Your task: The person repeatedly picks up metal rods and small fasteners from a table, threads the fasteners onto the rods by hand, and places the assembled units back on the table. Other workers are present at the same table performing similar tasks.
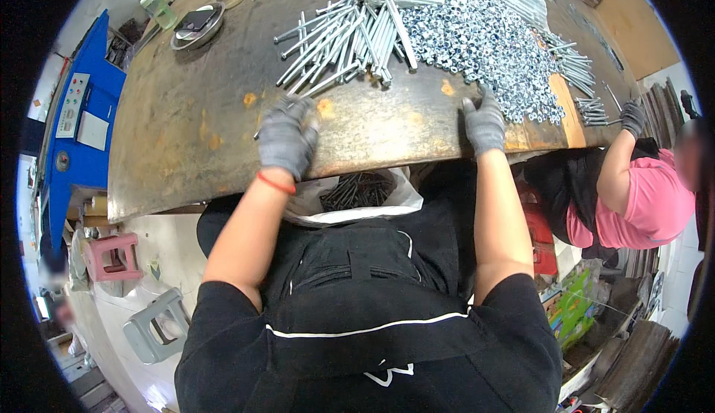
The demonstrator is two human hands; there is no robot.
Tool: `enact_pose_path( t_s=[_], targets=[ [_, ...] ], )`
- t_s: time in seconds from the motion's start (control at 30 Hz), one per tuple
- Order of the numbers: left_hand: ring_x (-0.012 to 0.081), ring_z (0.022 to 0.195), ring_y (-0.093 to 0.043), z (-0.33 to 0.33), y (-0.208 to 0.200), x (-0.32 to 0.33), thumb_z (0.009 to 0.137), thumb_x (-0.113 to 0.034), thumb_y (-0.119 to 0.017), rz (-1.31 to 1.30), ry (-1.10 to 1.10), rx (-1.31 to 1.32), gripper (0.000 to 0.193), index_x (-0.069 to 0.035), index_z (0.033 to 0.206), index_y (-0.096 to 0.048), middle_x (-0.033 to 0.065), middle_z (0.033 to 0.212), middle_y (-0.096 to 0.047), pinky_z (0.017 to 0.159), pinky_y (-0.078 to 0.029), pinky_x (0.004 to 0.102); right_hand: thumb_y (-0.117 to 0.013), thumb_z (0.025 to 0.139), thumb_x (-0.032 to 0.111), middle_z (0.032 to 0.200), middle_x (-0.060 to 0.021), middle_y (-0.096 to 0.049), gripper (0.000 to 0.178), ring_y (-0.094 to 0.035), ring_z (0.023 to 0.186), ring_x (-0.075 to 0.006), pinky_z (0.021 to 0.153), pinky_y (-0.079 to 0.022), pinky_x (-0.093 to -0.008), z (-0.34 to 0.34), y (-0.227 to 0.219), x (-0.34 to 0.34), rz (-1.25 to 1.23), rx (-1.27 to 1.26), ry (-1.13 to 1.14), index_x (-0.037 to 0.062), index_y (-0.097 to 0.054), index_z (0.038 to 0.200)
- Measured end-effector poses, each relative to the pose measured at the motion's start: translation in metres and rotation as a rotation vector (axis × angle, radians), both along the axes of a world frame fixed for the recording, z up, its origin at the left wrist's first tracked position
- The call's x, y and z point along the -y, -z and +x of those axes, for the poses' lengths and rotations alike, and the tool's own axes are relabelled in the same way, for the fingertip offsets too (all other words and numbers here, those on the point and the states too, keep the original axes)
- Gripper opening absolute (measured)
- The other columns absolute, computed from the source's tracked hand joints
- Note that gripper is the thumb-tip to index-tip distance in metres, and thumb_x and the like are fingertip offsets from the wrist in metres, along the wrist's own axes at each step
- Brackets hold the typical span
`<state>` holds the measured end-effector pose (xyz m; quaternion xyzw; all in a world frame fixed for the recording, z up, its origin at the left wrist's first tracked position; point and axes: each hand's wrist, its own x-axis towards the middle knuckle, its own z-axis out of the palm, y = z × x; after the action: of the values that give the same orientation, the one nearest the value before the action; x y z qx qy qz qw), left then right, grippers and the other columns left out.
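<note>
Left of the nut pile (477,44) lie bolts (402,33) and the left hand (286,139); at its near edge, the right hand (486,124). I cannot tell what either holds.

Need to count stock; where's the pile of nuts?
In the head view, the pile of nuts sits right of the long bolts, beyond the right hand.

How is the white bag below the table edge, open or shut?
Open: the white bag gapes, with dark metal pieces visible inside.
</note>
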<state>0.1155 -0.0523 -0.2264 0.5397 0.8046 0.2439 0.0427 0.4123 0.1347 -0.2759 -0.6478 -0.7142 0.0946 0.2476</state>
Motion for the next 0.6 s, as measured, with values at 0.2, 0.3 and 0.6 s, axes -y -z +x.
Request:
enact_pose_path(
  t_s=[0.2, 0.3, 0.6],
  targets=[
    [0.0272, 0.107, -0.051, -0.053, 0.020, -0.029, 0.078, -0.030, -0.062, -0.068, 0.057, -0.498, 0.027, -0.011, 0.098, -0.066, 0.0098, 0.106, -0.061, 0.090, -0.041, 0.0407, -0.056, 0.084, 0.032, 0.108, -0.0197, -0.060, 0.035, -0.058, 0.099, -0.0353, 0.085, -0.046, -0.0435, -0.040, -0.015, -0.033, -0.155, 0.193, 0.060, 0.0089, -0.058, 0.111],
    [0.0277, 0.086, -0.060, -0.052, 0.000, -0.024, 0.074, -0.024, -0.067, -0.023, 0.101, -0.173, 0.017, -0.009, 0.082, -0.068, 0.0088, 0.089, -0.064, 0.078, -0.047, 0.0395, -0.055, 0.085, 0.032, 0.102, -0.0213, -0.062, 0.034, -0.059, 0.096, -0.0363, 0.084, -0.046, -0.0440, -0.028, -0.007, -0.030, -0.001, 0.038, 0.014, 0.0059, -0.059, 0.106],
    [0.0097, 0.072, -0.057, -0.039, -0.017, 0.040, 0.079, -0.004, -0.069, 0.723, 0.060, 0.901, 0.010, -0.007, 0.087, -0.065, 0.0020, 0.085, -0.064, 0.067, -0.047, 0.0232, -0.052, 0.082, -0.003, 0.092, -0.0106, -0.059, 0.027, -0.057, 0.078, -0.0165, 0.069, -0.049, -0.0292, -0.026, 0.026, 0.016, -0.024, -0.926, -0.192, 0.0014, -0.054, 0.109]
  ],
)
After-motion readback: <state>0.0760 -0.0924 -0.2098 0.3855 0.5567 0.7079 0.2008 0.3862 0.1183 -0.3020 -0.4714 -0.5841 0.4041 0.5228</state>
